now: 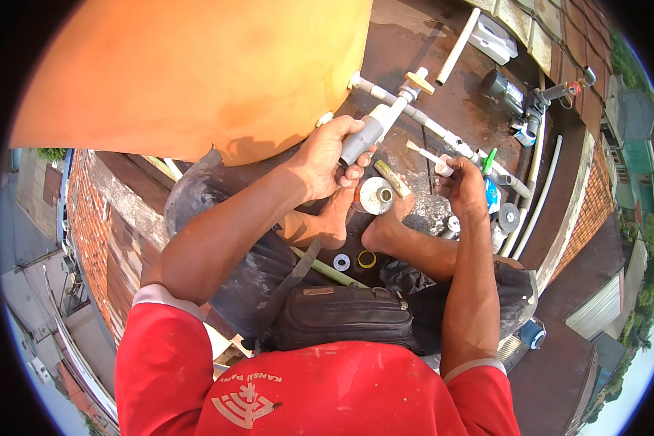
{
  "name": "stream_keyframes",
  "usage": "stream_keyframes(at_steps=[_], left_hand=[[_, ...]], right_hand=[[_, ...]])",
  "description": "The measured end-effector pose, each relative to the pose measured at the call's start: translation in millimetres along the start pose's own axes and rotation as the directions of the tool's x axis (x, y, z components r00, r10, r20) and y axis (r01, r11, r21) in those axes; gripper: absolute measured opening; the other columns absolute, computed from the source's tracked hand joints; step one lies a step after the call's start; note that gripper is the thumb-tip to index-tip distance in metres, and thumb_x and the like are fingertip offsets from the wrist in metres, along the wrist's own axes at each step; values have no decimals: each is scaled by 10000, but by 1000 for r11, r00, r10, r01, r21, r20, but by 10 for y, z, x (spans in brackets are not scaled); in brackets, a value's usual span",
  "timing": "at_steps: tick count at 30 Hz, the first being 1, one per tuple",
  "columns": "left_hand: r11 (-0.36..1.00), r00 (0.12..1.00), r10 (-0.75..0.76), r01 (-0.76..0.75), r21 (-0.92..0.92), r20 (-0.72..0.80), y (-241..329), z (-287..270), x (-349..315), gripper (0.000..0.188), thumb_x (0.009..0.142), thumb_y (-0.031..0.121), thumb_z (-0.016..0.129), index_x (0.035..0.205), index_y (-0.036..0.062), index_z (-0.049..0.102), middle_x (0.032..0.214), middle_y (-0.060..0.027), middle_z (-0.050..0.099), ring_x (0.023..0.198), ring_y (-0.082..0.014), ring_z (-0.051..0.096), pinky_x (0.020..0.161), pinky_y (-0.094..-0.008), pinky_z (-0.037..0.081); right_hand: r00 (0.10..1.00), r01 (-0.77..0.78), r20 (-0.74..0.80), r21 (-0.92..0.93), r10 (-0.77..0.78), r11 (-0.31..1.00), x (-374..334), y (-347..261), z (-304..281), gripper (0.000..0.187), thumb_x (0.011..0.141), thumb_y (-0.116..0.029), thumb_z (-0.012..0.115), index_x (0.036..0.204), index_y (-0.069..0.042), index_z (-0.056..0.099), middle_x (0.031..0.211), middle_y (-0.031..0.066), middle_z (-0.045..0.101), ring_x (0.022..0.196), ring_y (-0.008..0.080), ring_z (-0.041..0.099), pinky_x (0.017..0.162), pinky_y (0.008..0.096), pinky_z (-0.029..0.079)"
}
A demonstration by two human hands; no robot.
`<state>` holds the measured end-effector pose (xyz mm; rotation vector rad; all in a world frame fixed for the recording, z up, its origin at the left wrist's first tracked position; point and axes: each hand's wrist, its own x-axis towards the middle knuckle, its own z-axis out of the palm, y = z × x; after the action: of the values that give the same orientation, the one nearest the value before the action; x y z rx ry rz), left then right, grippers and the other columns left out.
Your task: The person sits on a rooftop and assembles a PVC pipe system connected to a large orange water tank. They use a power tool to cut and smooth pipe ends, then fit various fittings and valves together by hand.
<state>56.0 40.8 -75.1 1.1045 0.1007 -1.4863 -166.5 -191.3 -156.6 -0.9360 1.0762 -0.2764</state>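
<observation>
While the left hand grips a grey pipe, the right hand pinches a brush by its cap. A can stands between the feet.

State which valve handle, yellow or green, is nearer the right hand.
The green handle: it stands close to the right hand, while the yellow handle is well away, nearer the picture's top.

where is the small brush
In the head view, the small brush is right of centre, held in the right hand, left of the green handle.
</observation>
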Motion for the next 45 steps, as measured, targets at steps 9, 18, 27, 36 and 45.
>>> stream_keyframes(at_steps=[9, 18, 27, 36, 45], left_hand=[[998, 990, 23, -14, -66, 138, 71, 25, -26, 511, 1106, 479, 456, 1115, 13, 664, 762, -15, 593, 489, -110, 473, 446, -269, 355], [972, 985, 170, -163, 170, -23, -14, 77, 31, 479, 1110, 473, 507, 1155, 17, 646, 784, -21, 585, 548, -121, 489, 487, -292, 386], [932, 947, 321, -313, 183, -11, 135, 186, -38, 459, 1116, 451, 536, 1187, 10, 640, 801, -39, 609, 604, -132, 516, 532, -299, 406], [939, 948, 318, -310, 149, -33, 248, 207, -155, 481, 1097, 467, 554, 1200, 4, 635, 798, -43, 612, 611, -140, 531, 538, -303, 410], [947, 957, 288, -279, 156, -37, 254, 375, -184, 465, 1108, 447, 538, 1199, 0, 626, 797, -50, 612, 592, -143, 525, 527, -302, 407]], right_hand=[[954, 282, 99, 12, -281, 959, -416, -436, 716, 227, 995, -158, 686, 1113, 36, 690, 996, 100, 675, 821, 176, 648, 651, 351, 650], [847, 485, -10, -393, -531, 781, -804, -812, 905, 305, 950, -190, 783, 1077, 78, 715, 872, 96, 707, 713, 134, 664, 577, 297, 600], [936, 276, 212, -938, -282, 210, -206, 139, 323, 452, 829, -290, 832, 1148, 22, 759, 1003, 266, 788, 948, 410, 775, 919, 477, 594], [911, 312, 287, -949, -298, 40, -175, 761, 605, 409, 864, -247, 776, 1179, 12, 739, 1127, 305, 748, 1041, 481, 747, 977, 545, 589], [834, 427, 447, -894, -324, -136, 164, 1431, 423, 407, 932, -269, 759, 1235, -1, 718, 1312, 336, 702, 1146, 489, 729, 1012, 546, 597]])
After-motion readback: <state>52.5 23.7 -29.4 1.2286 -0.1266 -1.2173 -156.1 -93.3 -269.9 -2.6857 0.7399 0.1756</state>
